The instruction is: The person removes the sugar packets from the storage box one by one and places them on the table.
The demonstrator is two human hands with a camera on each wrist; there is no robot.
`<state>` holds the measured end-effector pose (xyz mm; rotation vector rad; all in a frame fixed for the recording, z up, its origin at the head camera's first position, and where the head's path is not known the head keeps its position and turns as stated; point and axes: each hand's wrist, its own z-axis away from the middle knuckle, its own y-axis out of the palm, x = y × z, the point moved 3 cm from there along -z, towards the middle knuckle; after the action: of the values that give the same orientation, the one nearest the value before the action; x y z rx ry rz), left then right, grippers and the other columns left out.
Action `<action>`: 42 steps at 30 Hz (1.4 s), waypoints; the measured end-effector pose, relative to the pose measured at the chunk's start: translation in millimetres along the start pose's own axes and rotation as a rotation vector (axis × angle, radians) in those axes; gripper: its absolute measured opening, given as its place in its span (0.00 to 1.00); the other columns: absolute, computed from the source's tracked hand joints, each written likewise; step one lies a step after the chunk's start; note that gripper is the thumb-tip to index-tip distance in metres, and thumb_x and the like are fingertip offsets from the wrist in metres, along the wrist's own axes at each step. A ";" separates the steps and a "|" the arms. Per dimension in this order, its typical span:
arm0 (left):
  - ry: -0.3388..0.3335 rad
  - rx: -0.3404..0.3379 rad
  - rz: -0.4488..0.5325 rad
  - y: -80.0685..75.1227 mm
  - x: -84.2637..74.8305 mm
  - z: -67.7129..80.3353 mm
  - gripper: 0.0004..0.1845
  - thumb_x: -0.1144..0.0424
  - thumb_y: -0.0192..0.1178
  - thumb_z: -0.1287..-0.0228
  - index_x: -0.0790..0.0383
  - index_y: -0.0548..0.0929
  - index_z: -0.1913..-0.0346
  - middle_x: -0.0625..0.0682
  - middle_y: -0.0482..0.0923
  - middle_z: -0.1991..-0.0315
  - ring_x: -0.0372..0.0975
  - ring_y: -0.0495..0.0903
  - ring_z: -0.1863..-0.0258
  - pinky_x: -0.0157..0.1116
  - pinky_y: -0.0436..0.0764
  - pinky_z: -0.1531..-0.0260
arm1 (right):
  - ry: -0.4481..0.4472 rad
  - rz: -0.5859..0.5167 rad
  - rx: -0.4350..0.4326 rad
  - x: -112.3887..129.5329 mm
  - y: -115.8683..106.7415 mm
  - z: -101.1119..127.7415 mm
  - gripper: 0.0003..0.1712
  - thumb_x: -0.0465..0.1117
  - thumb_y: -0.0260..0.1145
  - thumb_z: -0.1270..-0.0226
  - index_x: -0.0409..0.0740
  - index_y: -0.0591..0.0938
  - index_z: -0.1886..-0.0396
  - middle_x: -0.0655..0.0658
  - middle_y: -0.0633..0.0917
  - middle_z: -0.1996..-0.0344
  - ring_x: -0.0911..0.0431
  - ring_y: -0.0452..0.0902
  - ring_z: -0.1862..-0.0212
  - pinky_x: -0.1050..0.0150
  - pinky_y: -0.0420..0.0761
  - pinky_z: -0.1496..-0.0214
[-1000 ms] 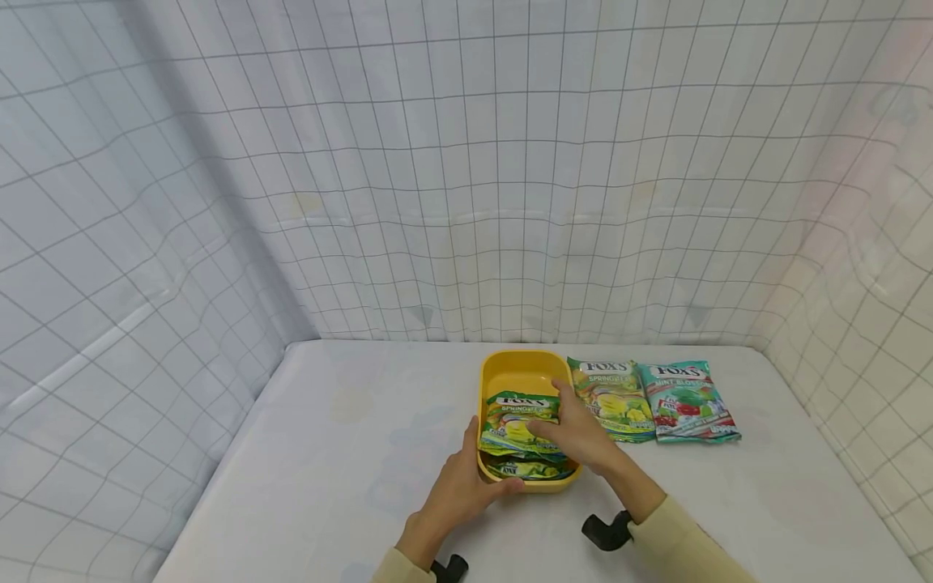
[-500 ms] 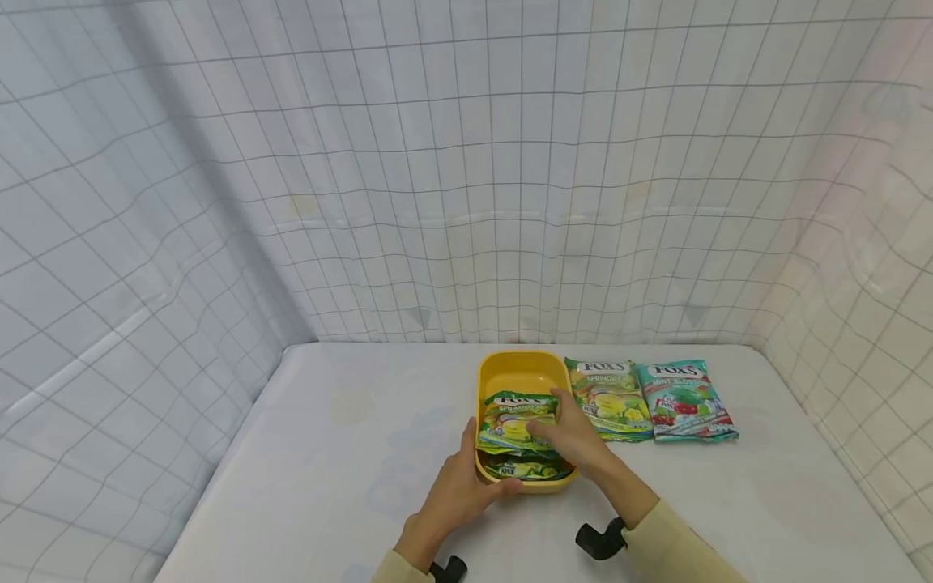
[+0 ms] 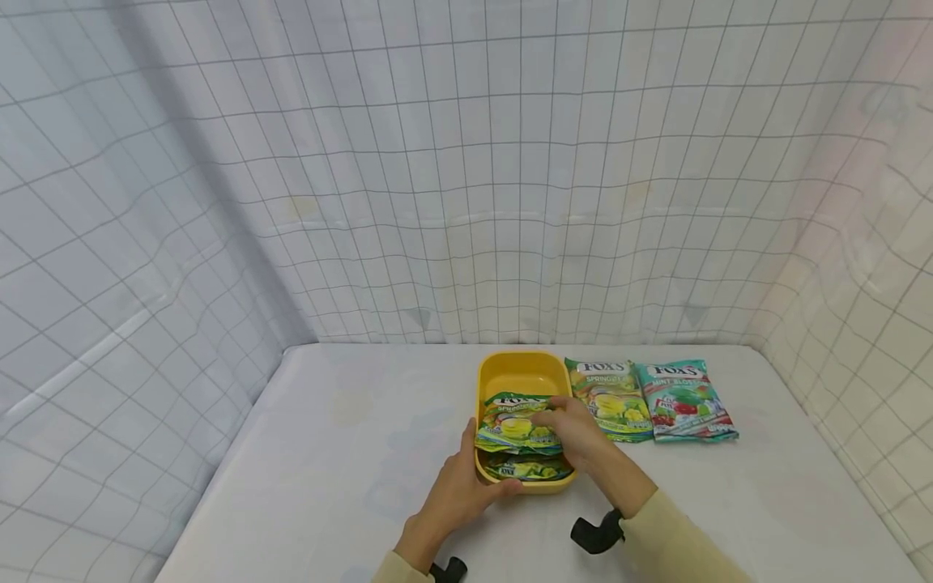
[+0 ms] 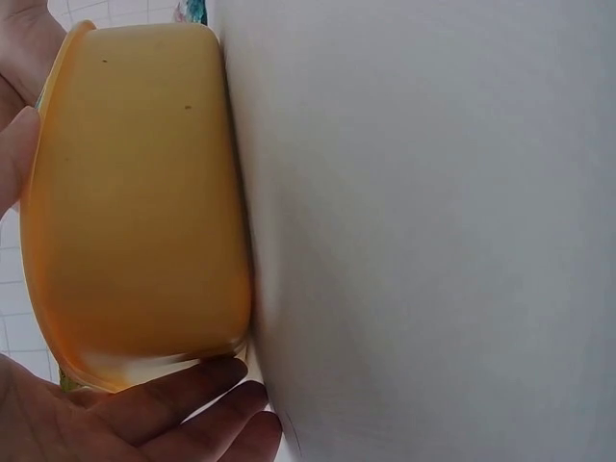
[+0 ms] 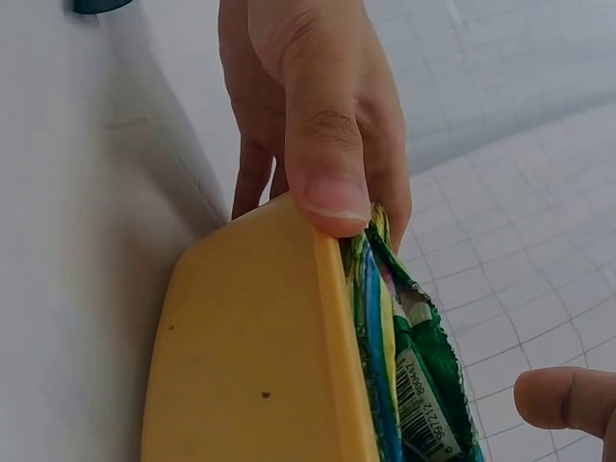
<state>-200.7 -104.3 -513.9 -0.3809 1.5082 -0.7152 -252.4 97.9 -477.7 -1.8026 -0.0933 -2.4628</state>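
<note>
Two green candy packets (image 3: 519, 425) stacked in yellow tub (image 3: 521, 371), table centre. Right hand (image 3: 576, 433) pinches top packet's right edge; left hand (image 3: 466, 478) cups tub's near-left corner, fingers curled round rim. Step: seating packet. Next move needs flattening, release. Two more packets (image 3: 652, 398) lie right.

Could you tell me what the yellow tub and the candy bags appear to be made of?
The tub looks like moulded plastic: opaque yellow, smooth, a soft sheen, rounded corners and a thin rolled rim. The bag under the right hand looks like printed plastic film, glossy and crinkled, with crimped edges; the two bags on the table look the same. The left hand holds the tub.
</note>
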 end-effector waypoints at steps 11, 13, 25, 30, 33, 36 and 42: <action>0.017 0.002 0.003 -0.4 1.2 -0.7 0.69 0.31 0.72 0.48 0.66 0.43 0.19 0.70 0.73 0.36 0.57 0.78 0.42 0.56 0.76 0.45 | 0.015 0.049 0.051 -2.7 5.4 -8.3 0.41 0.37 0.67 0.30 0.30 0.60 0.23 0.26 0.62 0.29 0.32 0.59 0.29 0.34 0.60 0.30; 0.019 0.002 0.004 -0.3 1.3 -0.8 0.69 0.31 0.72 0.48 0.66 0.43 0.19 0.70 0.73 0.35 0.57 0.78 0.42 0.56 0.76 0.45 | 0.011 0.059 0.045 -3.5 5.7 -10.2 0.40 0.37 0.67 0.30 0.30 0.61 0.24 0.26 0.65 0.30 0.33 0.61 0.30 0.35 0.63 0.31; 0.011 0.001 0.005 -0.5 1.4 -2.0 0.69 0.32 0.73 0.49 0.66 0.43 0.19 0.70 0.73 0.35 0.56 0.78 0.42 0.56 0.76 0.44 | -0.031 0.073 0.057 -2.9 4.9 -18.6 0.39 0.35 0.67 0.29 0.29 0.62 0.25 0.26 0.72 0.37 0.36 0.71 0.38 0.40 0.72 0.38; -0.001 0.004 0.008 -0.6 1.0 -1.3 0.69 0.31 0.73 0.49 0.65 0.43 0.18 0.70 0.72 0.34 0.57 0.77 0.41 0.57 0.75 0.43 | -0.034 0.089 0.061 -3.8 5.8 -17.9 0.38 0.31 0.66 0.30 0.31 0.62 0.24 0.29 0.76 0.43 0.42 0.79 0.48 0.49 0.81 0.49; 0.009 0.001 0.008 -1.0 0.4 -1.1 0.69 0.32 0.73 0.49 0.65 0.43 0.18 0.70 0.72 0.35 0.57 0.77 0.41 0.56 0.75 0.43 | -0.049 0.119 0.050 -4.1 5.2 -17.1 0.37 0.30 0.66 0.31 0.34 0.64 0.25 0.30 0.74 0.40 0.42 0.78 0.48 0.50 0.81 0.51; 0.007 0.003 0.007 -1.0 0.4 -1.1 0.69 0.32 0.73 0.49 0.65 0.44 0.19 0.69 0.73 0.35 0.55 0.78 0.42 0.56 0.76 0.44 | -0.060 0.122 0.044 -5.1 3.4 -16.1 0.36 0.30 0.66 0.31 0.36 0.66 0.25 0.29 0.71 0.35 0.41 0.77 0.45 0.51 0.80 0.51; 0.000 0.005 0.013 -1.0 -0.2 -1.5 0.69 0.31 0.72 0.50 0.65 0.44 0.19 0.68 0.74 0.36 0.52 0.79 0.45 0.54 0.77 0.45 | -0.079 0.123 0.032 -2.8 -2.0 -11.6 0.33 0.30 0.65 0.29 0.40 0.69 0.26 0.28 0.65 0.30 0.38 0.73 0.41 0.50 0.78 0.50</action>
<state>-202.4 -104.6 -513.1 -0.3674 1.5073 -0.7082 -262.8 98.8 -483.9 -1.8345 -0.0256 -2.2949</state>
